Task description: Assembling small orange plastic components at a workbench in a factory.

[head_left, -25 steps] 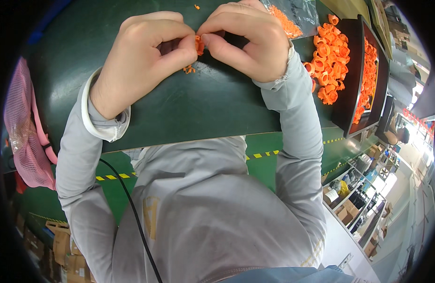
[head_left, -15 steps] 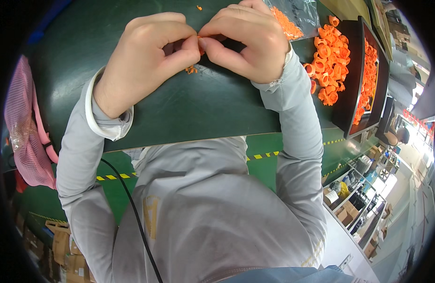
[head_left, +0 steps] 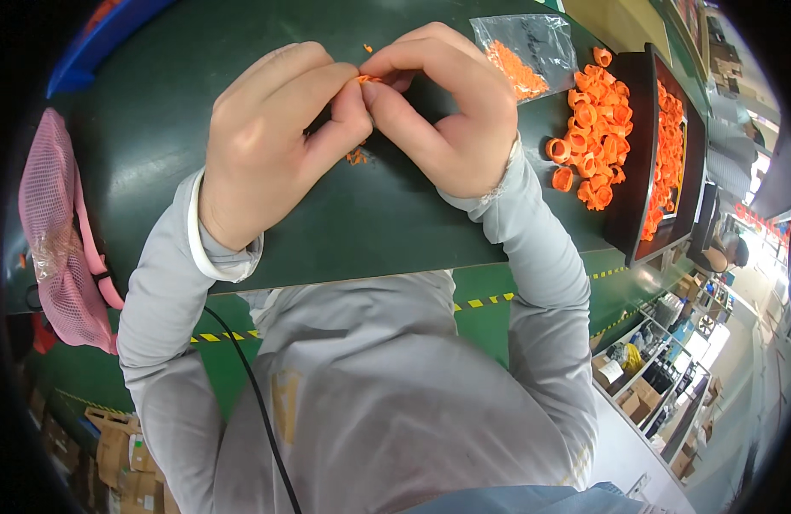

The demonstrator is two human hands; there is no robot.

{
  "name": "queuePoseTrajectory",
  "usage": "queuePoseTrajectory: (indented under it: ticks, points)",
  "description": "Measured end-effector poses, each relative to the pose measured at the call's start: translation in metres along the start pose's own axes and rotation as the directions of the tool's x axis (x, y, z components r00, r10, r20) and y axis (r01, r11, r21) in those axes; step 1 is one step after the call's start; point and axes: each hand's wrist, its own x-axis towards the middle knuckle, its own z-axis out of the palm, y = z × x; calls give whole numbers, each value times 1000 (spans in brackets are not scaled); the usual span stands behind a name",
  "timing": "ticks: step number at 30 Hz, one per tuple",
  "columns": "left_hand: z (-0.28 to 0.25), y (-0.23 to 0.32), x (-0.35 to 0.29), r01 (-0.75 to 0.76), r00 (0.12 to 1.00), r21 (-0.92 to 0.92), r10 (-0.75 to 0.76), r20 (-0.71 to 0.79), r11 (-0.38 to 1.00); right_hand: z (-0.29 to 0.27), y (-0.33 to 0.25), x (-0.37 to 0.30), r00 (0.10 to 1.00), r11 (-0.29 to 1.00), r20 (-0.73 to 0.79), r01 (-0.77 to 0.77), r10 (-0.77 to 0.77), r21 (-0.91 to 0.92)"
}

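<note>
Between the fingertips of both hands is a small orange plastic piece [head_left: 369, 79], mostly covered, so its full shape does not show. My left hand [head_left: 271, 141] pinches it from the left with thumb and forefinger. From the other side, the thumb and forefinger of my right hand [head_left: 460, 107] close on the same piece. Tiny orange bits [head_left: 356, 157] lie on the table just below the fingertips, and a single orange scrap [head_left: 367, 49] lies beyond them. Right of my right hand is a loose heap of orange ring-shaped plastic parts [head_left: 598, 128].
A clear plastic bag [head_left: 550, 38] with small orange pieces lies beyond the heap on the dark green table [head_left: 370, 231]. A black tray [head_left: 637, 146] of orange parts stands at the right. At left are a pink mesh item [head_left: 57, 223] with a strap and a blue bin [head_left: 95, 51].
The view has shifted slightly, so the table and hands sit lower and more of the bag and blue bin shows. Both hands still pinch the orange piece, with the fingers slightly rearranged.
</note>
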Motion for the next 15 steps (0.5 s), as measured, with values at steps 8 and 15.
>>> queuePoseTrajectory:
  ticks: [8, 15]
  points:
    - [-1, 1, 0, -6, 1000, 12, 6, -9, 1000, -1, 2, 0, 1000, 1000, 8, 1, -1, -9]
    - [0, 0, -1, -9, 1000, 23, 9, -8, 1000, 3, 3, -1, 985, 958, -47, 152, -168, -245]
